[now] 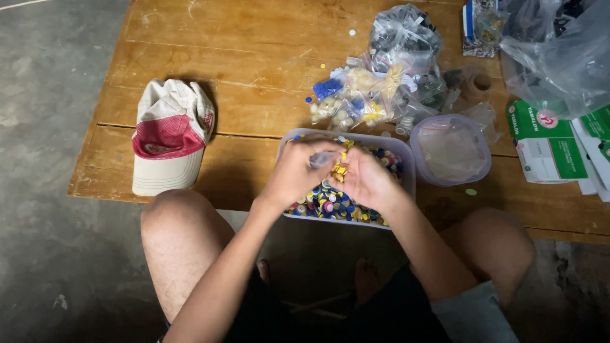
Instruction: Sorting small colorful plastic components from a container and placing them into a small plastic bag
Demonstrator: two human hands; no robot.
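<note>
Over the tub of mixed-colour caps, both hands cup small yellow caps between them.

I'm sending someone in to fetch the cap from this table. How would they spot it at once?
Start at the low wooden table and look to its left end, well away from the tub of small coloured pieces under the hands. The cap lies there alone, cream with a red panel, the only cloth item among plastic bags and boxes.

beige and red cap, multicoloured pieces, green-white boxes
</note>
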